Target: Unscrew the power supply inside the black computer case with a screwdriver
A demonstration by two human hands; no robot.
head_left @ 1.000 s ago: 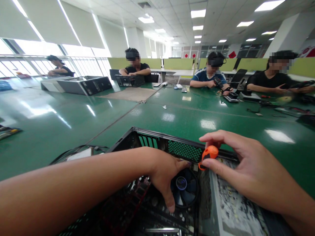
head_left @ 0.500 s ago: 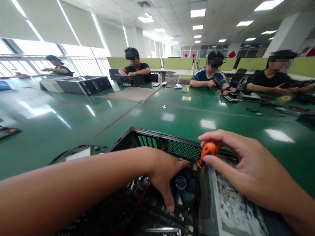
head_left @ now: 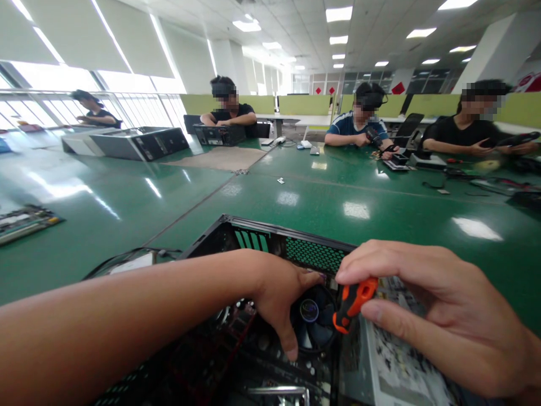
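An open black computer case (head_left: 276,229) lies in front of me, with a dark round cooling fan (head_left: 325,317) inside it. My left hand (head_left: 276,299) reaches in from the left and grips the fan, thumb at its lower edge and index finger at its upper edge. The other left fingers are hidden. Above the fan's right side, my right hand (head_left: 435,304) holds a screwdriver (head_left: 357,301) by its orange and black handle, between thumb and fingers. The handle leans, and I cannot make out the shaft or tip.
A silver metal box with a worn label (head_left: 397,361) sits in the case's right side. A circuit board (head_left: 29,223) lies at left on the green table (head_left: 203,237). Cables (head_left: 163,252) lie beside the case. Across the table are several people and other computer cases (head_left: 139,144).
My right hand has moved down and slightly right with the screwdriver, whose handle now leans more. My left hand stays on the fan. More of the circuit board at left has come into view.
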